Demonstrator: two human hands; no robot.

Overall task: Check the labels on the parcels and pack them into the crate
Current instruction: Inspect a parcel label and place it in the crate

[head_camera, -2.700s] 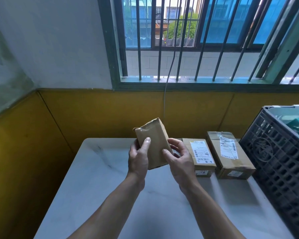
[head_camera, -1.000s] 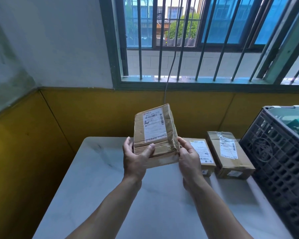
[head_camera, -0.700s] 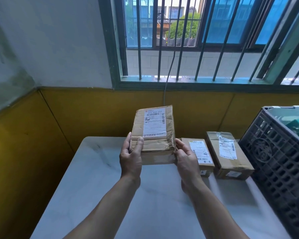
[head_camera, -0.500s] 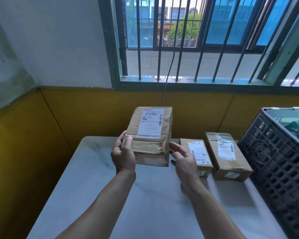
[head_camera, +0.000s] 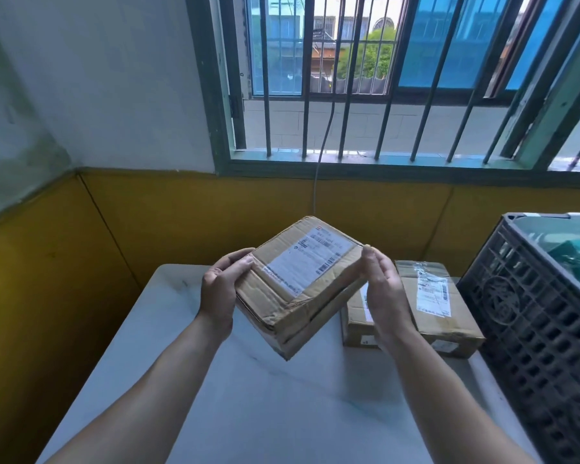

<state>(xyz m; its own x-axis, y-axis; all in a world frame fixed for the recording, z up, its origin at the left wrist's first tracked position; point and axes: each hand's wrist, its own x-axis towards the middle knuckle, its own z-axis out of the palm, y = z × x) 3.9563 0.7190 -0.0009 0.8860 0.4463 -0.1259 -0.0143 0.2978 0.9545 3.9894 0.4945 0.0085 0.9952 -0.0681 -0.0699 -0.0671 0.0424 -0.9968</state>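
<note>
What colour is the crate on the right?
The crate is dark grey with a grid of holes in its wall, seen in the head view.

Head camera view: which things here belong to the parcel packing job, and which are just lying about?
Part of the job: held parcel, label up, in the left hand and right hand; half-hidden parcel and labelled parcel waiting on the table; black crate.

Just there: cable hanging down the yellow wall; window bars.
</note>
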